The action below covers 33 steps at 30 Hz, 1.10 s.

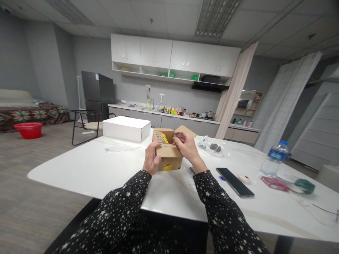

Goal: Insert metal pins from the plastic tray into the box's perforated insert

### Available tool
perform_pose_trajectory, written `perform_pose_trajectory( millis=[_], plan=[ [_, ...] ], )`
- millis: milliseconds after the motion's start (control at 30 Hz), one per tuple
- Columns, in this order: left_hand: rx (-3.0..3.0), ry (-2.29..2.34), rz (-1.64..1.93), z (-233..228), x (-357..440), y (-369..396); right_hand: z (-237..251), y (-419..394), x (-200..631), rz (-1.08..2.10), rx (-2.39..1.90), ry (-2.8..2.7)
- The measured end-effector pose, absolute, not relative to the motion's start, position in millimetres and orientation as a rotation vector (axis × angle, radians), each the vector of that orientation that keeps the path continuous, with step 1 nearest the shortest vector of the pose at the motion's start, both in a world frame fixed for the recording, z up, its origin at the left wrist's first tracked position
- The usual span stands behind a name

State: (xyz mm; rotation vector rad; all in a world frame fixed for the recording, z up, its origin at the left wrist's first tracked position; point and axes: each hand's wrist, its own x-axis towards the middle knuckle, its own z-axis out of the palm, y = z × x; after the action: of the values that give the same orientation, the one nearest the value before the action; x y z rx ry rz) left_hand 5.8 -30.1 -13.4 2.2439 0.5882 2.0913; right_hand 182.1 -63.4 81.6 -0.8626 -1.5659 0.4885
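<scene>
1. Holding cardboard box (pixel 169 152) with open flaps, inward from near edge of tabletop (pixel 79 176).
2. Curving left hand (pixel 152 157) on its left side, thumb slightly apart from fingers, gripping the edge.
3. Bending fingers of right hand (pixel 185 144) nearly closed at right rim; not telling clearly any pinched thing.
4. Probably handling light, stiff in walls, bendable at flaps; best grasping by both side walls.
5. Showing matte brown board, straight edges, yellow-and-red sticker (pixel 167 167).

A brown box (pixel 171 153) marked in yellow and red sits between the left hand (pixel 152 157) and right hand (pixel 187 147), black sleeves (pixel 120 201) with pale stars behind them, a white box (pixel 124 129) to their left.
</scene>
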Motion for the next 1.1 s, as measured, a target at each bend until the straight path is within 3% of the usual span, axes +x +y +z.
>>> perform_pose_trajectory(
  millis=[733,1100],
  plan=[
    [2.266,0.649,2.063,-13.0,5.4,-31.1,75.2,-63.9,181.1,0.436,-0.851,-1.613],
    [2.261,0.632,2.074,-13.2,5.2,-30.5,91.0,-62.5,183.2,0.766,-0.917,-1.544]
  ],
)
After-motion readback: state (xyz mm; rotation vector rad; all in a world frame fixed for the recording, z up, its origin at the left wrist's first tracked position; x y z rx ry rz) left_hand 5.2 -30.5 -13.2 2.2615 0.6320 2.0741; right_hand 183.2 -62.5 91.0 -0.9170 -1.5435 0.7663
